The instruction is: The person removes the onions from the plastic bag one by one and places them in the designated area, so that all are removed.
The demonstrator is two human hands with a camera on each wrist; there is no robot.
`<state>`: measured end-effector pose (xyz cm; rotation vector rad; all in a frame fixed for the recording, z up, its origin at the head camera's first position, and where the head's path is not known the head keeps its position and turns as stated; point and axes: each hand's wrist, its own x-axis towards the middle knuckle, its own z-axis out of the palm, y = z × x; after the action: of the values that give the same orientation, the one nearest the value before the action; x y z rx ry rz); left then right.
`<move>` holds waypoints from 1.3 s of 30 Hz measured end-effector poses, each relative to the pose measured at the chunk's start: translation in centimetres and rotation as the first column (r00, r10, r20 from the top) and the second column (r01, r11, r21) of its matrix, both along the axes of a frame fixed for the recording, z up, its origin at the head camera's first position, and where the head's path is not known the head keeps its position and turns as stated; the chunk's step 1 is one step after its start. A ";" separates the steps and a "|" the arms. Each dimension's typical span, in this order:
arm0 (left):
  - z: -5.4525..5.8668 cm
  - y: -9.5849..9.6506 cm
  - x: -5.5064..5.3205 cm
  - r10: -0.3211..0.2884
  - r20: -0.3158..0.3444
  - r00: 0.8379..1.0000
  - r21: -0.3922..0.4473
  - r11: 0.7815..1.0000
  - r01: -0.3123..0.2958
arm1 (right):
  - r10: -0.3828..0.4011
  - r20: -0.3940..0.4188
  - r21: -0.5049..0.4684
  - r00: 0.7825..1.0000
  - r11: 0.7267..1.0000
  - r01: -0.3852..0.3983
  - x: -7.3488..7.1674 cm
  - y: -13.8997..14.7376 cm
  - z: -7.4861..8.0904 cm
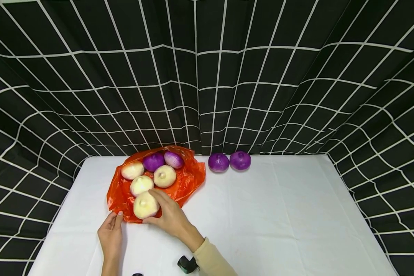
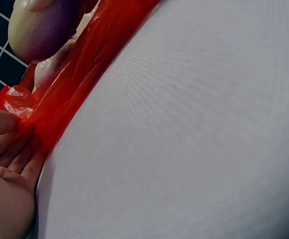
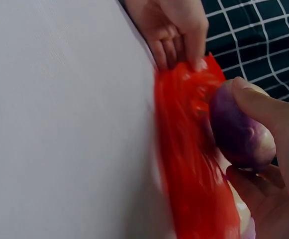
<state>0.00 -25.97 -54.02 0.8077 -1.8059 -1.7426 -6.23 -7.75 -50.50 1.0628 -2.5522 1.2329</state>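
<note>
A red plastic bag point(image 1: 191, 180) lies spread with its mouth toward me, several purple-and-white turnips inside. My left hand point(image 1: 110, 234) pinches the bag's near left edge between thumb and fingers; the left wrist view shows the thumb over the red film point(image 2: 59, 107). My right hand point(image 1: 172, 219) grips a turnip point(image 1: 146, 206) with thumb and fingers round its side, at the mouth of the bag. That turnip shows cream from above, and purple below in the right wrist view. Just behind it in the bag lies another turnip point(image 1: 141, 185).
Two purple turnips, one point(image 1: 218, 163) beside the other point(image 1: 240, 160), stand right of the bag near the back of the white table point(image 1: 279, 214). A black cloth with white grid lines point(image 1: 214, 76) hangs behind and at both sides. A small dark object point(image 1: 187, 264) shows by the right sleeve.
</note>
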 end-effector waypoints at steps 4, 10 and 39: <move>0.0 0.0 0.0 -0.002 0.010 1.000 -0.008 1.000 0.002 | -0.028 0.021 -0.031 0.999 0.999 0.028 -0.6 0.9 0.6; -0.1 0.1 -0.1 0.002 0.022 1.000 0.005 1.000 -0.002 | -0.071 0.048 -0.039 0.996 0.997 0.073 -1.5 2.1 1.1; -0.2 -0.2 -0.1 -0.015 0.083 0.996 -0.060 0.998 0.020 | -0.260 0.103 -0.182 0.960 0.944 0.275 -5.7 9.2 2.5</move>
<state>-0.09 -26.12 -54.21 0.8530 -1.9151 -1.6794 -11.95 1.43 -48.01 0.6155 -2.4622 1.4332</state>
